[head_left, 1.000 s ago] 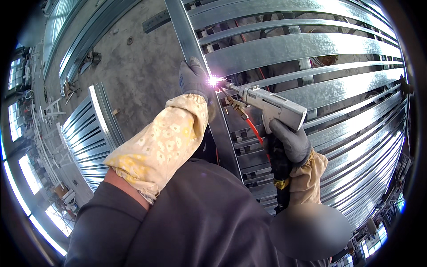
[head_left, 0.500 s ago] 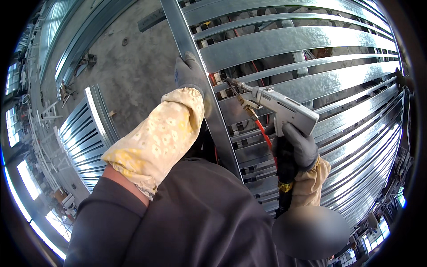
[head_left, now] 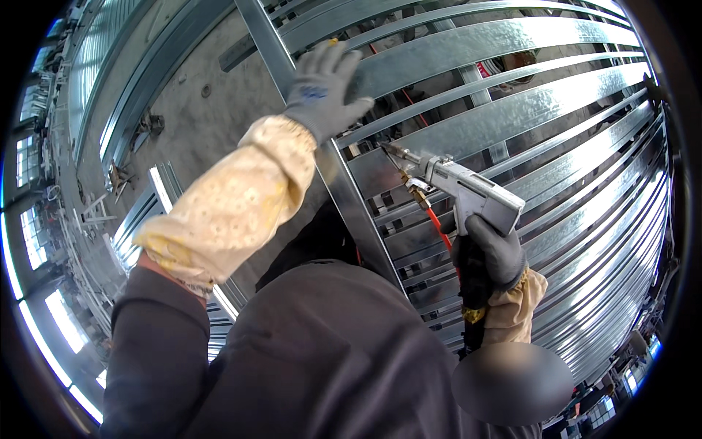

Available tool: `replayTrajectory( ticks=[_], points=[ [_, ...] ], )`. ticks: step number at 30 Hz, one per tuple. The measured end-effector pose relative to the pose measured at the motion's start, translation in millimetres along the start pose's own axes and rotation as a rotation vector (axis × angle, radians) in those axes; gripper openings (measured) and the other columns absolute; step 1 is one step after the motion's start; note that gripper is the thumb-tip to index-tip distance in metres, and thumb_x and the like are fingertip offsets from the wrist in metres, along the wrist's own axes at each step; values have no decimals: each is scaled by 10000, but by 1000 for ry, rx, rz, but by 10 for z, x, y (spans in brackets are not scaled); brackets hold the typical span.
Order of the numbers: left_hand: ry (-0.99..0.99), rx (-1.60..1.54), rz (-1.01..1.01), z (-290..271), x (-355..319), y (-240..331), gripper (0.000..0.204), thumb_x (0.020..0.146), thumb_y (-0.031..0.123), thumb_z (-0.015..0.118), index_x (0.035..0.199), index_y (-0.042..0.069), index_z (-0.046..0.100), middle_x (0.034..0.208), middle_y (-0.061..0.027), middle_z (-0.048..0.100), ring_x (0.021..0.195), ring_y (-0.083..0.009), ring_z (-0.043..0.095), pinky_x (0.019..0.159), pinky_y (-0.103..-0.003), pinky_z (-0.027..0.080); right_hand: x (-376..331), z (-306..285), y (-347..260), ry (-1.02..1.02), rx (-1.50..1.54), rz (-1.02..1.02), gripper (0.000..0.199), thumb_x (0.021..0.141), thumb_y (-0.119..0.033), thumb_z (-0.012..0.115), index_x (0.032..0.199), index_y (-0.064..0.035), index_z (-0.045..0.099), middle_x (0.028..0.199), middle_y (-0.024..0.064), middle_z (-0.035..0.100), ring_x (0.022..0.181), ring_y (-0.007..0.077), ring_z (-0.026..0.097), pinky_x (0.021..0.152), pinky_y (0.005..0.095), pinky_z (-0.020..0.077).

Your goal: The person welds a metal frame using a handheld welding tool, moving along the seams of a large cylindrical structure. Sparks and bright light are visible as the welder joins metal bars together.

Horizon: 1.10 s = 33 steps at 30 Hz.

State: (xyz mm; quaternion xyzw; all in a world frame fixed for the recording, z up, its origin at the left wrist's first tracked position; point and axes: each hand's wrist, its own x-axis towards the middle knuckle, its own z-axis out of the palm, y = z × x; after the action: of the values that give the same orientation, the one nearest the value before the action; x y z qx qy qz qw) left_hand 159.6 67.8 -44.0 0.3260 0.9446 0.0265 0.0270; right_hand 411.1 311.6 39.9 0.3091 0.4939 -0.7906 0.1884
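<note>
Welding gun [head_left: 479, 194] clasped in right hand [head_left: 499, 252], nozzle [head_left: 404, 154] over slatted metal frame [head_left: 541, 106]. Arc of second ago gone; left hand [head_left: 320, 95], gripping side rail [head_left: 358, 219] then, now spread above it, holding nothing — welding at this spot seems paused. Left hand motion-blurred; right fingertips hidden behind gun; nozzle tip lost among dark gaps — cannot tell whether touching.

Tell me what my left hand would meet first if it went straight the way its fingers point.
Your left hand would likely meet the wide metal slat just ahead, though depth is unclear and it might pass above.
</note>
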Motion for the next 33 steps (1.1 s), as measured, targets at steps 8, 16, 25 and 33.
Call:
replayTrajectory(
  ticks=[8,16,25,33],
  points=[
    [-346,202,239,102,557,567,1190,744,663,735,1608,83,157,1660,-197,157,1539,-389,141,1245,-485,165,32,50,13,-85,-52,2,399,951,-153,630,1300,27,561,942,75,689,694,104,619,593,260,510],
    [-453,365,247,28,679,776,1231,716,633,775,1597,46,148,1645,-226,142,1513,-428,181,1220,-535,200,227,41,-28,-141,-36,80,449,955,-136,627,1367,17,534,943,59,662,710,106,607,612,270,516],
    [-382,355,321,170,597,623,1265,700,630,778,1614,65,110,1656,-241,112,1533,-419,129,1240,-493,170,166,-48,35,-119,-45,121,478,932,-173,690,1354,4,548,963,47,668,754,95,622,648,268,527],
    [-391,405,343,157,590,692,1297,671,582,801,1612,57,79,1657,-253,87,1536,-426,107,1244,-493,142,218,-159,240,-139,-54,36,451,916,-200,744,1294,-6,593,967,27,672,769,81,613,663,264,518]
  ],
)
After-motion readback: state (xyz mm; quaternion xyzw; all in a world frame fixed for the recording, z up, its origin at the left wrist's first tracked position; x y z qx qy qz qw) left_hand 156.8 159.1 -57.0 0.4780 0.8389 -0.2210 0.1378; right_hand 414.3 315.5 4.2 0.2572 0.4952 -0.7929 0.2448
